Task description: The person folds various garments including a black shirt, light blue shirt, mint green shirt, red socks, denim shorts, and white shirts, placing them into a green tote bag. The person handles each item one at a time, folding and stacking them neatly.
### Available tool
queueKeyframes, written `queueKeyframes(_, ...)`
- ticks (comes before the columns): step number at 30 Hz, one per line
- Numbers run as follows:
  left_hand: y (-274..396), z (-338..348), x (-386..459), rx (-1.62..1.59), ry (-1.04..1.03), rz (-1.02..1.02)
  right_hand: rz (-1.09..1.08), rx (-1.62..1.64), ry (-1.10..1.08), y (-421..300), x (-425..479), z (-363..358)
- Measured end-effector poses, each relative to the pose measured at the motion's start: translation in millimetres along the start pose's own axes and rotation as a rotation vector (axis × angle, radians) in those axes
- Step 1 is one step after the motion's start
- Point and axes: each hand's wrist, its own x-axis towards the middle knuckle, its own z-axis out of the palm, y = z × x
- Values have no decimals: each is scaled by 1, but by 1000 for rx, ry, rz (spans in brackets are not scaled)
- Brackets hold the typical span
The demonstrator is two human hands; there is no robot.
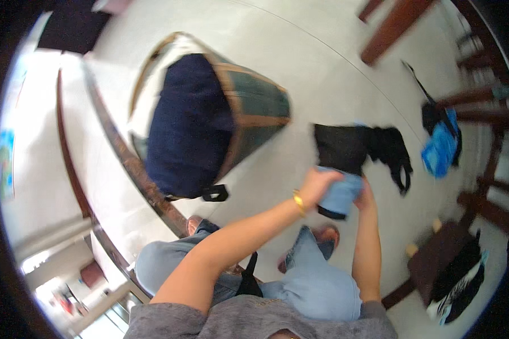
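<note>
My left hand [318,188], with a yellow bangle at its wrist, grips one side of a light blue and black cloth item [340,195]. On the opposite side, my right hand [365,195] holds the same item. Black fabric [343,146] with a looped strap extends beyond it over the floor; whether the two are joined is unclear through the blur. A dark navy cloth [191,127] bulges from the top of a green basket or bag [258,99] with tan bands, left of my hands. A small black loop sticks out at its near end.
A blue and black item [441,144] lies near brown wooden legs at the right. Black and white cloth [458,279] rests beside a dark brown seat [437,258] at lower right. A brown-edged ledge [140,169] runs along the left. My feet are on the floor below my hands.
</note>
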Motion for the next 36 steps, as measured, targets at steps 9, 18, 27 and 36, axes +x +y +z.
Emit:
queueKeyframes(9,162,-28,-125,-202,-348,556,-502,-172,-235,-148,-41,150)
queueKeyframes(18,198,-175,-187,-392,88,493,-562,-1135,-446,-183,-39,428)
queueKeyframes(27,222,-208,-190,1195,689,1227,-892,-1243,-430,-156,-2,408)
queueKeyframes(36,232,-206,-131,1436,475,1007,-551,-978,316,-214,1,79)
